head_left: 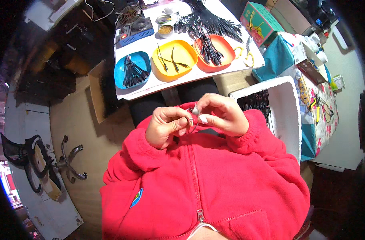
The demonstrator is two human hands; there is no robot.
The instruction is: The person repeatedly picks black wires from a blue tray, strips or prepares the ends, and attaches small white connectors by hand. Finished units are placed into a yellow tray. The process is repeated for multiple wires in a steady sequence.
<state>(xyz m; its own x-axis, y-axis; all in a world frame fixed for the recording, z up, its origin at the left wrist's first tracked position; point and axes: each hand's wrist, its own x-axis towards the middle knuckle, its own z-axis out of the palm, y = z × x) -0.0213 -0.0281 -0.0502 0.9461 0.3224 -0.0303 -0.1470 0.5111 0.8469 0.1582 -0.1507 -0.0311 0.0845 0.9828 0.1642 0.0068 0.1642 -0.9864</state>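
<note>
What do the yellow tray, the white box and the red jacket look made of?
Yellow tray: probably plastic, smooth, with rounded, evenly coloured walls.
White box: likely foam, matte, with thick pale walls.
Red jacket: apparently fleece, soft and matte, with a fuzzy nap.

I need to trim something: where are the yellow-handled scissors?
In the head view, the yellow-handled scissors lie near the right end of the white table, just right of the orange tray.

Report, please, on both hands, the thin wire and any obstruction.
Left hand pinches thin dark wire. Right hand close beside, its grip unclear. Wire's ends hard to see. No obstruction visible at hands.
</note>
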